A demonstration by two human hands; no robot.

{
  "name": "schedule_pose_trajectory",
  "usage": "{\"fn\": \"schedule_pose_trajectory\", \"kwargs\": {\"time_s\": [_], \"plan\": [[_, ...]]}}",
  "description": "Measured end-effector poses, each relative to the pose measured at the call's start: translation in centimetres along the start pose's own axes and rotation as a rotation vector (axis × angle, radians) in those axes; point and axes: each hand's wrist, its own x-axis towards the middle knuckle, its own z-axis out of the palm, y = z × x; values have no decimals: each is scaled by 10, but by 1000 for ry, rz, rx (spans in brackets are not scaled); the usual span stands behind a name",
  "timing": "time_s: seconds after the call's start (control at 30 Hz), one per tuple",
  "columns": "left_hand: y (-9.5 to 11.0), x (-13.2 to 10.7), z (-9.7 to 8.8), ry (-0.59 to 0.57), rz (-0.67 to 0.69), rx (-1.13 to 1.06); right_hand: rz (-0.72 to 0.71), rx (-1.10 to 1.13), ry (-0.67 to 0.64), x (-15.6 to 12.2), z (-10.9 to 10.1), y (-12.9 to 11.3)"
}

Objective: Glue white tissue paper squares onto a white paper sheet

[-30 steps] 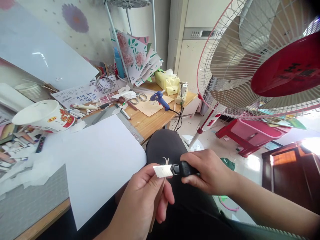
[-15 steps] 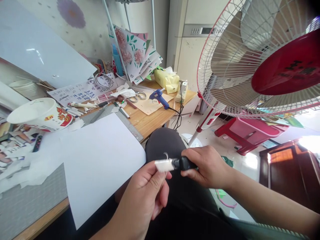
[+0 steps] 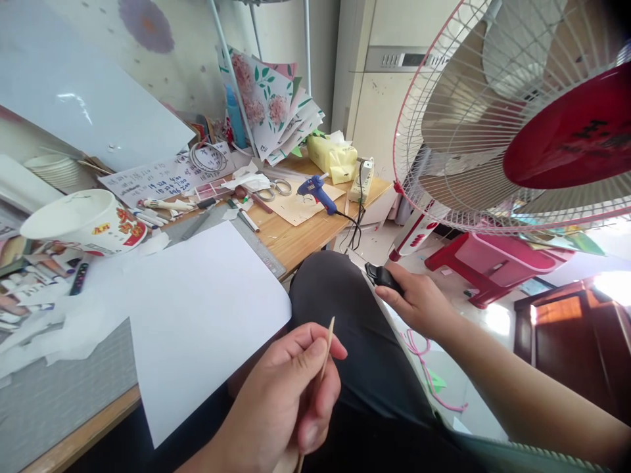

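Observation:
In my left hand [image 3: 290, 387] is a thin wooden stick [image 3: 329, 338], pinched between thumb and fingers, its pointed tip upward. The stick's lower end shows below my curled fingers. My right hand [image 3: 419, 299] grips a black-handled cutting tool [image 3: 387, 278] out to the right, beside my knee. The tool's dark head points left, apart from the stick; its exact kind is hard to make out. A large white sheet of paper [image 3: 207, 315] lies left of my hands, overhanging the table edge.
The table holds a blue glue gun [image 3: 319, 192], scissors [image 3: 274, 190], a yellow tissue pack [image 3: 332, 157], a power strip [image 3: 362, 180] and a paper tub [image 3: 83, 223]. A big fan [image 3: 493, 118] stands close on the right, with a red stool [image 3: 497, 263] behind it.
My right hand has drawn the cutting tool away from the stick, up and to the right. The stick's pointed tip now shows, upright in my left hand.

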Motion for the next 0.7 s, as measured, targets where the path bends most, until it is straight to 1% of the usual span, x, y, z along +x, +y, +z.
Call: {"fn": "schedule_pose_trajectory", "kwargs": {"time_s": [0.1,0.2,0.3,0.37,0.43,0.5,0.6,0.7], "plan": [[0,-1,-2,-19,-3,-11,-93,58,7,-4,-6,-8],[-1,-1,-1,12,31,75,-247,128,-29,-9,-12,-21],[-3,0,1,82,116,216,-386,164,-88,-14,-17,-35],[-4,2,-1,153,177,342,-445,135,-115,-16,-19,-41],[-6,5,-5,224,221,426,-470,82,-125,-17,-21,-46],[-8,7,-10,254,230,437,-481,40,-139,-18,-21,-48],[-10,8,-16,231,217,432,-485,7,-172,-18,-20,-50],[-10,6,-15,226,219,441,-476,-3,-181,-19,-18,-51]]}}
